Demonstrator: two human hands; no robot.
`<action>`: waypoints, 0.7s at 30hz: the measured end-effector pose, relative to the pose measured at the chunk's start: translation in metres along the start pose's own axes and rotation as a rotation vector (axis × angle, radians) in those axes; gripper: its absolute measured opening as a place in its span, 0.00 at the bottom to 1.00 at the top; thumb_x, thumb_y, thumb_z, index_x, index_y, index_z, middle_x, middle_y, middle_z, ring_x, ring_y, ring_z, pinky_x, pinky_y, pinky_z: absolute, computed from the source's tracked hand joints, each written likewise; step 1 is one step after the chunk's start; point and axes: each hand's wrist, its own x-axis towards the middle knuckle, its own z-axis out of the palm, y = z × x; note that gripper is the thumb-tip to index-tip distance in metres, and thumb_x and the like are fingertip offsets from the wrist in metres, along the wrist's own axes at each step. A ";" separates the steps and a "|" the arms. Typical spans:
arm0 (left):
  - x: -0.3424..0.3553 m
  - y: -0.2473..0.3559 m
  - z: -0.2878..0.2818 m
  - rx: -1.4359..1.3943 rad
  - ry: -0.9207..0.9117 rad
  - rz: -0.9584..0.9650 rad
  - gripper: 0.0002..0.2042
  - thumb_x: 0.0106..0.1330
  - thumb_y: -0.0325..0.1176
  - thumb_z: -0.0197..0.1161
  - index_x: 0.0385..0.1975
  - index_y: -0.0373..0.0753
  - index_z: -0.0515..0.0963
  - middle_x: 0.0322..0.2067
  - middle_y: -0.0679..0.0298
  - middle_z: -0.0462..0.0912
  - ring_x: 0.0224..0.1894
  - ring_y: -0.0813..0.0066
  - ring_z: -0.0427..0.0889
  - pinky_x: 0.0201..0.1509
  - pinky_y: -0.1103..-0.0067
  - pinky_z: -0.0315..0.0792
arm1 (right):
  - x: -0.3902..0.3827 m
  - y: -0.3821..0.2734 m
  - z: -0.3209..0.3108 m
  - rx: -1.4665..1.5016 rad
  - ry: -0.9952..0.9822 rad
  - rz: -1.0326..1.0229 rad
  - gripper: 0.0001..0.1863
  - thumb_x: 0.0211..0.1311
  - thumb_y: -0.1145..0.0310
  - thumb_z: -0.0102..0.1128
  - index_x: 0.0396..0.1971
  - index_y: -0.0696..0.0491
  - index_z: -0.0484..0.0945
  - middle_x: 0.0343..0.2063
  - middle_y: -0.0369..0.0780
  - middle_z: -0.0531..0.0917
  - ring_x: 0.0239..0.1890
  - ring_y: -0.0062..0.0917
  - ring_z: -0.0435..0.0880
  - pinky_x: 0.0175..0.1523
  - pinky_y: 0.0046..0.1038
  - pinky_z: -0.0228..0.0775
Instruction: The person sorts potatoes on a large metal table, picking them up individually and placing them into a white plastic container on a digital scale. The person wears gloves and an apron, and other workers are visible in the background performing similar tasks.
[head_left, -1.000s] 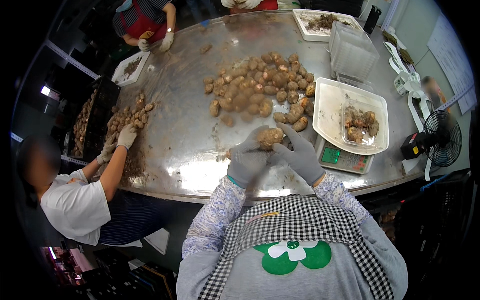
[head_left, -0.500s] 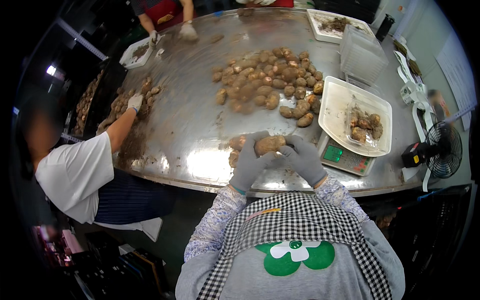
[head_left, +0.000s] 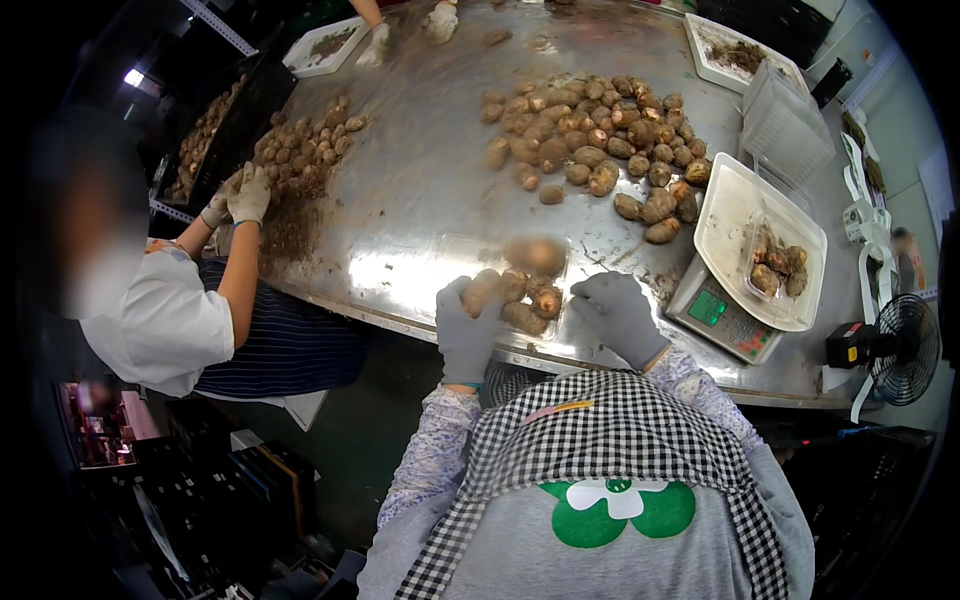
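Several brown, ringed taros (head_left: pixel 527 317) lie in a clear plastic tray (head_left: pixel 556 320) at the table's near edge. My left hand (head_left: pixel 466 335), in a grey glove, closes round a taro (head_left: pixel 483 292) at the tray's left side. One blurred taro (head_left: pixel 540 257) shows at the tray's far side; whether it rests there or is moving I cannot tell. To the right of the tray, my right hand (head_left: pixel 617 318), also grey-gloved, is open and holds nothing, its fingers pointing toward the tray.
A large taro heap (head_left: pixel 610 130) lies beyond my hands. At right, a scale (head_left: pixel 722 318) bears a white tray (head_left: pixel 725 215) with a filled clear box, near stacked clear boxes (head_left: pixel 785 125) and a fan (head_left: pixel 900 348). A co-worker's gloved hands (head_left: pixel 245 195) are by another heap at left.
The taro that both my hands held is out of my right hand, and my hands have moved apart. The tray shows more plainly. The whole view has shifted. The left co-worker's hands are now together.
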 end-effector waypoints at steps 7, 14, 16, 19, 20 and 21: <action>0.024 0.005 -0.018 0.299 -0.232 0.194 0.26 0.51 0.35 0.69 0.51 0.37 0.73 0.44 0.51 0.75 0.46 0.53 0.77 0.49 0.66 0.73 | 0.035 -0.036 0.030 -0.168 -0.131 -0.344 0.06 0.53 0.70 0.56 0.29 0.52 0.81 0.24 0.43 0.80 0.28 0.33 0.82 0.34 0.35 0.74; 0.050 0.018 -0.003 0.384 -0.486 0.269 0.26 0.55 0.38 0.67 0.55 0.41 0.72 0.54 0.46 0.71 0.53 0.47 0.75 0.54 0.63 0.73 | 0.045 -0.039 0.036 -0.172 -0.205 0.009 0.13 0.59 0.62 0.55 0.20 0.53 0.81 0.23 0.43 0.82 0.28 0.36 0.82 0.36 0.36 0.73; 0.048 0.017 -0.002 0.280 -0.279 0.291 0.25 0.56 0.37 0.66 0.55 0.39 0.72 0.55 0.46 0.70 0.54 0.48 0.74 0.56 0.63 0.71 | 0.032 -0.021 0.013 -0.062 -0.061 0.100 0.18 0.62 0.57 0.54 0.20 0.53 0.81 0.23 0.43 0.82 0.28 0.37 0.82 0.37 0.36 0.73; 0.040 0.009 -0.003 0.132 -0.046 0.268 0.20 0.60 0.34 0.62 0.52 0.35 0.73 0.53 0.49 0.72 0.55 0.51 0.72 0.59 0.64 0.68 | 0.013 0.000 0.002 -0.062 -0.067 0.302 0.23 0.66 0.49 0.50 0.24 0.53 0.82 0.24 0.43 0.82 0.29 0.38 0.81 0.39 0.36 0.73; 0.036 0.005 -0.005 0.095 -0.014 0.248 0.19 0.60 0.33 0.62 0.51 0.35 0.74 0.52 0.49 0.72 0.54 0.52 0.72 0.58 0.63 0.67 | 0.008 0.004 0.002 -0.076 -0.082 0.374 0.24 0.66 0.49 0.50 0.25 0.53 0.82 0.24 0.43 0.82 0.29 0.38 0.81 0.39 0.37 0.73; 0.032 0.003 -0.007 0.130 -0.008 0.291 0.18 0.61 0.32 0.61 0.50 0.35 0.74 0.52 0.49 0.72 0.54 0.52 0.72 0.58 0.63 0.67 | 0.005 0.007 0.005 -0.061 -0.138 0.445 0.24 0.67 0.48 0.49 0.27 0.53 0.82 0.24 0.45 0.82 0.31 0.39 0.81 0.41 0.38 0.73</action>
